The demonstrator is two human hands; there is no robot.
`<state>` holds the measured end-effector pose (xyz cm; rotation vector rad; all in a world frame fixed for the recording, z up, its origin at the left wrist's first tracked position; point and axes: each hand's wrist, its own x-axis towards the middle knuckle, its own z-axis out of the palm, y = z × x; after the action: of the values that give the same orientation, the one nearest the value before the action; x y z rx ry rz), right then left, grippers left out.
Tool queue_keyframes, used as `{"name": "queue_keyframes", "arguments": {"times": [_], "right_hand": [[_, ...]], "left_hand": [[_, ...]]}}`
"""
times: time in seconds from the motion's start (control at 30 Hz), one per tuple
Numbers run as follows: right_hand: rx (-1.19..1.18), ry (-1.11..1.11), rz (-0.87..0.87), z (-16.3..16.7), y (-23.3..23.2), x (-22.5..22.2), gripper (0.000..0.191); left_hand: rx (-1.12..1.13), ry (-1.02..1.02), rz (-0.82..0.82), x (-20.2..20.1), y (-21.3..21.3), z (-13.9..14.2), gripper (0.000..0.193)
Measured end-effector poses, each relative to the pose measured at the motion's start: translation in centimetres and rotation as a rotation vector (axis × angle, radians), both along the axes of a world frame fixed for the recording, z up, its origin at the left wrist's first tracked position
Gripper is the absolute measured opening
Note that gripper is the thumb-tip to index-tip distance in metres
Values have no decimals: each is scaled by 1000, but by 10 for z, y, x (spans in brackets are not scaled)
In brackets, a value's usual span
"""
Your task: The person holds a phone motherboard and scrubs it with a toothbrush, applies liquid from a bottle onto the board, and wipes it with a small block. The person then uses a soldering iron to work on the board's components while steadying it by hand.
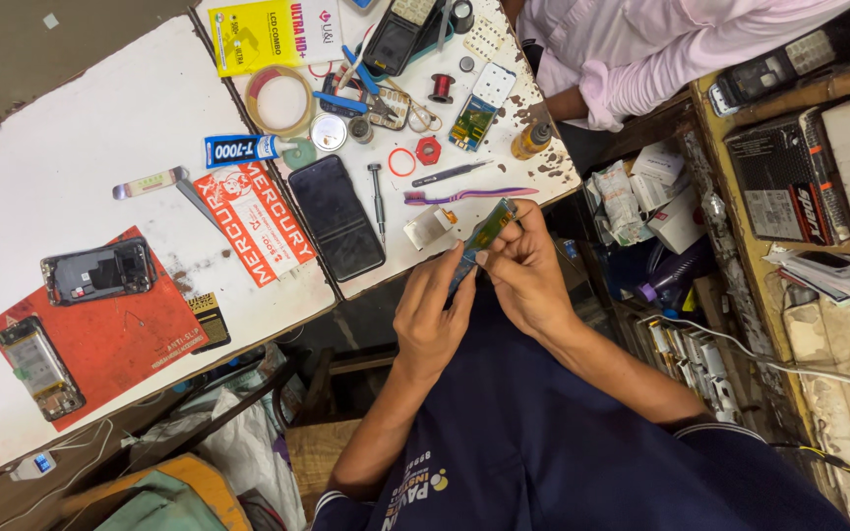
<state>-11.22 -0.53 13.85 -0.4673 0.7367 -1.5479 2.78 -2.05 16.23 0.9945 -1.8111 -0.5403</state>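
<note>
Both hands meet at the edge of the white counter [71, 128]: the left hand [432, 320] and right hand [528, 270] close their fingers on a small green circuit board [486, 236]. Nearby lie a black phone [336, 216], a purple toothbrush [464, 195] and a red mat [120, 334] carrying two opened phones.
</note>
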Motion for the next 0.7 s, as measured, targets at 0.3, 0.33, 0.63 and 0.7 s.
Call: {"name": "queue_keyframes", "arguments": {"times": [0.3,0.33,0.63,0.7], "right_hand": [[4,-1,1,-3,0,0,53],[1,4,1,-3,0,0,52],[0,24,-1,-5,-2,0,53],[-1,29,-4,-7,-1,1,53]], "left_hand": [[27,-2,10,1,1,-4,44],[28,-2,12,1,1,-4,44],[67,17,30,2,-1,-2,45],[76,17,33,1,0,-2,45]]}}
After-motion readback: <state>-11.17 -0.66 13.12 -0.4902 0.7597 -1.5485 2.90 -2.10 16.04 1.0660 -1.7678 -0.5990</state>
